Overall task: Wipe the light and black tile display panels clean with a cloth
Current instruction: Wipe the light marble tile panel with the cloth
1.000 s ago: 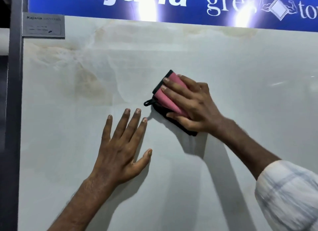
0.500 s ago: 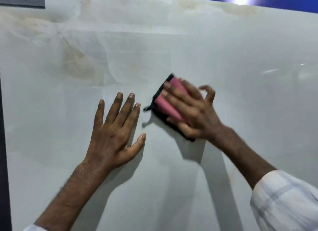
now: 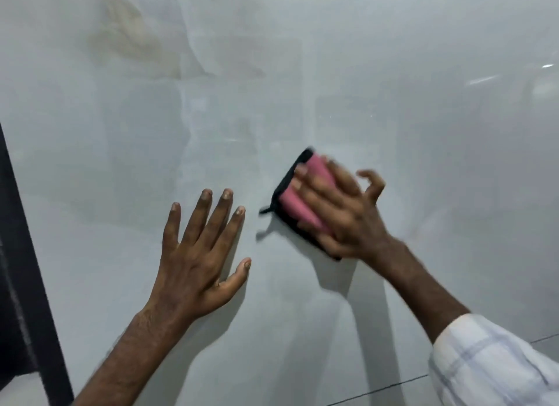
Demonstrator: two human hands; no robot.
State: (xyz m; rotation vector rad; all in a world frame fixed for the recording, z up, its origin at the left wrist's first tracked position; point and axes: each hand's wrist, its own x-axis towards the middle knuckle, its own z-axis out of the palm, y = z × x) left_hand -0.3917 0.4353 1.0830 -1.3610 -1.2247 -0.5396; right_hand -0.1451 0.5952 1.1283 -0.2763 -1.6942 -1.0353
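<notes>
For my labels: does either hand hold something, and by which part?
The right hand presses the cloth on the light panel, fingers across its pink middle; the left hand holds nothing.

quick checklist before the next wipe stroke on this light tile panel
1. Contact: pink and black cloth lies against the light tile panel - ok.
2. Pressure: right hand presses its fingers on the cloth, one finger lifted - ok.
3. Clearance: left hand rests flat on the panel, apart from the cloth - ok.
4. Brownish patch upper left, dirt or veining - cannot tell.
5. Black panel: only a dark strip shows at the left edge - cannot tell.
</notes>
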